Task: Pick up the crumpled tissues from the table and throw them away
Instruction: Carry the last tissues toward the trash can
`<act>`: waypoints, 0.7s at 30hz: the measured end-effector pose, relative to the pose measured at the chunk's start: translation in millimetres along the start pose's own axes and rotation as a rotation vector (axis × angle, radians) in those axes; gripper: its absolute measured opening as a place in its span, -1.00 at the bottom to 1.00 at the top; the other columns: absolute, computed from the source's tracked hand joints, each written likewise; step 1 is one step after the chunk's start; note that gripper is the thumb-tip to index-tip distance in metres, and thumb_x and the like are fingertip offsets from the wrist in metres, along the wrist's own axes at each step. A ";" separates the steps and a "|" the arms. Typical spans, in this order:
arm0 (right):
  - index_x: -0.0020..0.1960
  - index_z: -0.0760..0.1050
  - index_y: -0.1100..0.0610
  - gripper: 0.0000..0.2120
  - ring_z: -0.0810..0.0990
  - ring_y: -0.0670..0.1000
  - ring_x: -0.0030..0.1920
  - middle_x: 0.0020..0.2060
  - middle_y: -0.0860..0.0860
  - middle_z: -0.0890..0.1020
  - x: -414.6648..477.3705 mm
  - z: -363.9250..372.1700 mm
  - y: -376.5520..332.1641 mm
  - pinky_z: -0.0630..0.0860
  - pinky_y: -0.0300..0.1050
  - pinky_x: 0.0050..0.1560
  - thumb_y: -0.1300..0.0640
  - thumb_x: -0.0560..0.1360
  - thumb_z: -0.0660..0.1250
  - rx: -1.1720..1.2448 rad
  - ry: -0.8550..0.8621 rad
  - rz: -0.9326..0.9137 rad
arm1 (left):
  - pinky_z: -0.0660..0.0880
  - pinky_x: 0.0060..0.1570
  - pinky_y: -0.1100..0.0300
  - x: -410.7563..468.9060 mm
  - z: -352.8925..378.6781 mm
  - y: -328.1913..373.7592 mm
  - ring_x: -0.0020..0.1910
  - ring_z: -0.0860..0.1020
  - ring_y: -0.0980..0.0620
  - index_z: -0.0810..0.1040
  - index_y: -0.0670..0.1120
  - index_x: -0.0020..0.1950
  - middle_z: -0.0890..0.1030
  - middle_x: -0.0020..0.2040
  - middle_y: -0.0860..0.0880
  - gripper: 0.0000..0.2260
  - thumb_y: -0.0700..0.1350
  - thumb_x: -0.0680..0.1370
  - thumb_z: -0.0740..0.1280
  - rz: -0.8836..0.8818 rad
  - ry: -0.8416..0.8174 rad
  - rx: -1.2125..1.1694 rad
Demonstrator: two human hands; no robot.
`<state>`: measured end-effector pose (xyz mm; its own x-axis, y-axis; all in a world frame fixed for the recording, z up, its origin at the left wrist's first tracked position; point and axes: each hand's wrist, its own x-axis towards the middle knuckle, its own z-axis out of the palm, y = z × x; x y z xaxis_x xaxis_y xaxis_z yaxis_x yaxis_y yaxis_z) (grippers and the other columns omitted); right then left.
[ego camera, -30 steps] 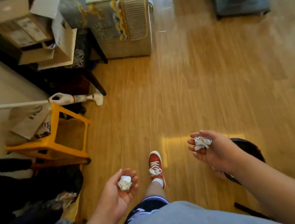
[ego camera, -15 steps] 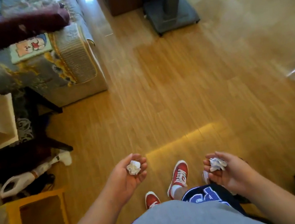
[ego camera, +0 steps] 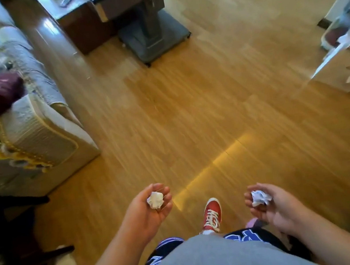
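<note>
The left hand (ego camera: 146, 209) cups one tissue (ego camera: 155, 200) in curled fingers; the right hand (ego camera: 273, 202) cradles another tissue (ego camera: 260, 197) the same way, both carried over the floor (ego camera: 189, 111). No bin is clearly visible. The person should keep the fingers closed round each wad while walking, then release directly above the bin.

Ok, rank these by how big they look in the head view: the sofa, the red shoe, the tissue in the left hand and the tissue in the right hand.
1. sofa, by far the largest.
2. red shoe.
3. The tissue in the left hand and the tissue in the right hand look about alike; I would not rank them.
</note>
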<state>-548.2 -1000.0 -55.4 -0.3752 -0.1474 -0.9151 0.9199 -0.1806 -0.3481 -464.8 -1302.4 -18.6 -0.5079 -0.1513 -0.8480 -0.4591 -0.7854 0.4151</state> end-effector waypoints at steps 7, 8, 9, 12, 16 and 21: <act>-0.06 0.56 0.19 -0.78 0.65 0.02 -0.34 -0.25 0.12 0.67 33.8 58.2 -109.5 0.58 -0.18 -0.40 0.08 0.57 0.21 0.024 -0.086 -0.075 | 0.59 -0.39 0.19 46.6 36.8 50.2 -0.36 0.64 -0.01 0.56 -0.17 -0.09 0.68 -0.26 -0.13 -0.80 -0.11 0.59 0.21 -0.034 0.043 0.012; -0.08 0.56 0.18 -0.79 0.65 0.02 -0.35 -0.27 0.11 0.67 39.5 65.4 -124.0 0.58 -0.19 -0.40 0.08 0.56 0.21 0.033 -0.088 -0.080 | 0.58 -0.39 0.19 56.3 43.6 57.9 -0.36 0.64 -0.01 0.56 -0.17 -0.09 0.68 -0.26 -0.13 -0.81 -0.10 0.58 0.21 -0.042 0.045 0.021; -0.10 0.56 0.17 -0.79 0.65 0.01 -0.36 -0.28 0.10 0.67 45.0 71.5 -138.1 0.57 -0.19 -0.40 0.09 0.55 0.21 0.041 -0.084 -0.085 | 0.58 -0.39 0.19 66.7 51.8 66.3 -0.36 0.65 -0.01 0.56 -0.17 -0.09 0.69 -0.26 -0.13 -0.81 -0.10 0.58 0.21 -0.050 0.042 0.033; -0.13 0.56 0.15 -0.82 0.64 0.00 -0.37 -0.31 0.08 0.68 61.7 84.7 -177.1 0.55 -0.20 -0.40 0.10 0.52 0.24 0.065 -0.058 -0.097 | 0.59 -0.39 0.19 102.8 83.7 94.3 -0.36 0.65 0.00 0.57 -0.17 -0.11 0.69 -0.25 -0.13 -0.80 -0.10 0.58 0.23 -0.074 0.013 0.077; -0.12 0.57 0.17 -0.82 0.65 0.01 -0.39 -0.31 0.09 0.68 78.1 81.0 -222.7 0.56 -0.19 -0.41 0.11 0.52 0.24 0.168 0.021 -0.117 | 0.60 -0.39 0.19 154.5 148.7 139.0 -0.36 0.65 0.00 0.59 -0.16 -0.12 0.69 -0.25 -0.13 -0.83 -0.11 0.56 0.25 -0.121 -0.054 0.194; -0.07 0.56 0.19 -0.79 0.66 0.02 -0.40 -0.33 0.12 0.69 75.7 43.3 -268.5 0.58 -0.17 -0.44 0.12 0.56 0.20 0.388 0.135 -0.195 | 0.59 -0.33 0.17 204.9 262.1 177.8 -0.34 0.65 0.00 0.59 -0.14 -0.13 0.69 -0.26 -0.11 -0.86 -0.14 0.54 0.27 -0.191 -0.201 0.422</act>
<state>-828.6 -1004.7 -22.4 -0.4951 0.0487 -0.8675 0.7132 -0.5474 -0.4378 -841.6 -1315.8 -32.1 -0.4973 0.1221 -0.8590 -0.7912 -0.4701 0.3912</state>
